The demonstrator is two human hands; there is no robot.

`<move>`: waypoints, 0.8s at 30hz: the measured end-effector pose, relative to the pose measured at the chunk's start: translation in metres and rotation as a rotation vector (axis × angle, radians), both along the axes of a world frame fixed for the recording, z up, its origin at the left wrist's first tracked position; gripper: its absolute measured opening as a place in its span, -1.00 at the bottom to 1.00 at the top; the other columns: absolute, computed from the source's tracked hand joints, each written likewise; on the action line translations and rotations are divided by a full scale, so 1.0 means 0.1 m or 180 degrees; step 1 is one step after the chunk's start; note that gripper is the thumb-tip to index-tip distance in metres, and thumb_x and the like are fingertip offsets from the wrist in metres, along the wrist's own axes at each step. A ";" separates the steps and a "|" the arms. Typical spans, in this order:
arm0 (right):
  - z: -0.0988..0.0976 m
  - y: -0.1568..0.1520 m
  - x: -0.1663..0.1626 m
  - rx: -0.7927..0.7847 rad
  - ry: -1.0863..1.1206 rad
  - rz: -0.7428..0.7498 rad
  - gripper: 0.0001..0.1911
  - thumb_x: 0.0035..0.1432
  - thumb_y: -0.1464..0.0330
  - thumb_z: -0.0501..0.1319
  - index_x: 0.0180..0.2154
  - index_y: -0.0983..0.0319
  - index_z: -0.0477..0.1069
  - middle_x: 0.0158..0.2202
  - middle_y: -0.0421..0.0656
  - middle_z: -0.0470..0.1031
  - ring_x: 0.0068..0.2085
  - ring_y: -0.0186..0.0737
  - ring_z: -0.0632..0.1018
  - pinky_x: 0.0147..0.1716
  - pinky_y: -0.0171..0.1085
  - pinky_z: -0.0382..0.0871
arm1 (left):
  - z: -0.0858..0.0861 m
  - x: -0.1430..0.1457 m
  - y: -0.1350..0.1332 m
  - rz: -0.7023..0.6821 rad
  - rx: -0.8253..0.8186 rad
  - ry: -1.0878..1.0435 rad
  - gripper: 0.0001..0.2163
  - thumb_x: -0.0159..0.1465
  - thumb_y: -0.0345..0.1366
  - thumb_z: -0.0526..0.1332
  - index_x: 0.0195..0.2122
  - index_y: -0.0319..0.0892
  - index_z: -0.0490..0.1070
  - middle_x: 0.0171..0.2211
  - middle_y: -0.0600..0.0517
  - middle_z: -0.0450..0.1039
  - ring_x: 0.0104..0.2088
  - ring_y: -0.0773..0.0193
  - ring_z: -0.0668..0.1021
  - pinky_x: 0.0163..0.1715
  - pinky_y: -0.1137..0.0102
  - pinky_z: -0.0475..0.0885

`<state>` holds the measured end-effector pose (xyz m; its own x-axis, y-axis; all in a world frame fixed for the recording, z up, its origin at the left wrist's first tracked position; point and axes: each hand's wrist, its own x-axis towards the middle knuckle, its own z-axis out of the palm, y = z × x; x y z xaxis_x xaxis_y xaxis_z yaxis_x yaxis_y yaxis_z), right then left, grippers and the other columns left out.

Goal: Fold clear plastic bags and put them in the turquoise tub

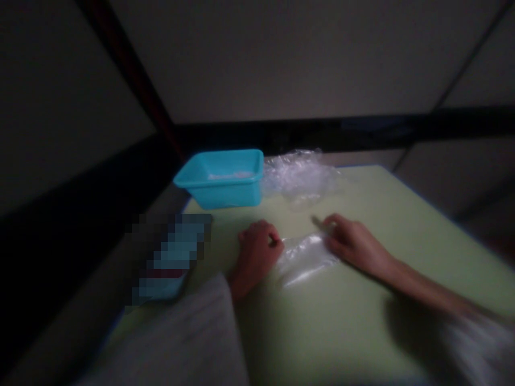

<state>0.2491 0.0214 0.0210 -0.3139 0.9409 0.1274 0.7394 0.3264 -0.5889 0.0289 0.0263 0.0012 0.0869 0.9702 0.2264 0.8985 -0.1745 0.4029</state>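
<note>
A small clear plastic bag [303,259] with something white inside lies flat on the pale green table [362,321]. My left hand [257,254] is curled, its fingers pinching the bag's left edge. My right hand [354,244] rests on the bag's right edge with fingers closed on it, and a thin stick-like thing pokes out past the fingertips. The view is dim and blurred.
A turquoise plastic tub [221,179] with a pale layer inside stands at the table's far left. A heap of crumpled clear plastic bags [300,174] lies to its right. A blurred-out flat object [169,257] sits at the left edge. Dark rails run behind.
</note>
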 end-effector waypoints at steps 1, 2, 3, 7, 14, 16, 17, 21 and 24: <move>-0.01 0.00 0.00 0.0055 -0.0096 -0.0030 -0.74 0.04 0.40 0.08 -0.16 0.25 0.29 -0.55 -0.21 0.45 -0.56 -0.28 0.41 -0.58 -0.34 0.11 | 0.00 0.00 0.00 0.0002 0.0001 0.0005 -0.90 0.05 -0.51 0.14 -0.53 -0.19 0.30 -0.38 0.04 0.42 -0.24 0.21 0.45 -0.24 0.32 0.19; -0.02 0.00 0.00 0.0110 -0.0206 -0.0060 -0.73 0.04 0.40 0.08 -0.16 0.24 0.29 -0.55 -0.22 0.45 -0.56 -0.27 0.42 -0.57 -0.34 0.10 | 0.00 0.00 0.00 0.0000 -0.0001 0.0010 -0.90 0.05 -0.51 0.15 -0.54 -0.19 0.30 -0.39 0.04 0.42 -0.25 0.21 0.45 -0.24 0.33 0.19; -0.03 0.00 0.00 0.0162 -0.0317 -0.0095 -0.73 0.05 0.39 0.07 -0.15 0.24 0.30 -0.55 -0.22 0.46 -0.55 -0.26 0.42 -0.56 -0.33 0.09 | 0.00 0.00 0.01 -0.0004 -0.0003 0.0014 -0.90 0.05 -0.51 0.15 -0.54 -0.19 0.30 -0.39 0.04 0.42 -0.25 0.22 0.45 -0.25 0.34 0.19; -0.06 0.00 0.00 0.0259 -0.0614 -0.0157 -0.73 0.09 0.37 0.06 -0.13 0.24 0.30 -0.54 -0.20 0.48 -0.55 -0.24 0.44 -0.55 -0.32 0.08 | 0.00 0.01 0.00 -0.0007 -0.0003 0.0049 -0.90 0.06 -0.51 0.15 -0.53 -0.19 0.30 -0.39 0.05 0.42 -0.26 0.23 0.45 -0.25 0.34 0.19; -0.09 0.01 0.01 0.0247 -0.0850 -0.0197 -0.75 0.12 0.33 0.04 -0.15 0.23 0.30 -0.51 -0.14 0.49 -0.51 -0.19 0.47 -0.53 -0.30 0.11 | 0.00 0.01 0.00 -0.0013 0.0008 0.0110 -0.90 0.09 -0.51 0.15 -0.50 -0.19 0.31 -0.38 0.05 0.41 -0.24 0.22 0.46 -0.26 0.34 0.18; -0.09 0.01 0.01 0.0250 -0.0857 -0.0176 -0.74 0.12 0.34 0.03 -0.13 0.23 0.30 -0.51 -0.14 0.49 -0.50 -0.18 0.47 -0.52 -0.30 0.12 | -0.01 0.01 0.01 -0.0024 0.0008 0.0116 -0.90 0.09 -0.51 0.14 -0.50 -0.19 0.32 -0.38 0.05 0.41 -0.25 0.23 0.46 -0.27 0.35 0.17; -0.08 0.01 0.01 0.0250 -0.0854 -0.0168 -0.73 0.11 0.35 0.04 -0.13 0.23 0.30 -0.51 -0.14 0.49 -0.50 -0.19 0.47 -0.52 -0.30 0.12 | -0.01 0.01 0.01 -0.0027 0.0007 0.0117 -0.90 0.09 -0.51 0.14 -0.50 -0.19 0.32 -0.38 0.05 0.41 -0.26 0.23 0.45 -0.27 0.35 0.17; -0.07 0.01 0.00 0.0236 -0.0851 -0.0142 -0.72 0.08 0.37 0.04 -0.13 0.23 0.30 -0.51 -0.15 0.49 -0.51 -0.21 0.46 -0.52 -0.31 0.11 | -0.01 0.01 0.01 -0.0024 0.0004 0.0111 -0.90 0.10 -0.51 0.13 -0.50 -0.20 0.32 -0.39 0.05 0.41 -0.28 0.24 0.45 -0.27 0.35 0.18; -0.06 0.01 0.00 0.0252 -0.0865 -0.0145 -0.70 0.07 0.39 0.05 -0.12 0.24 0.30 -0.52 -0.16 0.48 -0.53 -0.22 0.45 -0.53 -0.32 0.09 | 0.00 0.00 0.01 -0.0042 0.0005 0.0092 -0.91 0.11 -0.50 0.15 -0.49 -0.20 0.33 -0.39 0.06 0.40 -0.29 0.26 0.45 -0.28 0.37 0.19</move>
<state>0.2488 0.0222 0.0146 -0.3041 0.9453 0.1182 0.8816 0.3263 -0.3412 0.0294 0.0276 0.0013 0.1063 0.9685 0.2252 0.9073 -0.1871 0.3766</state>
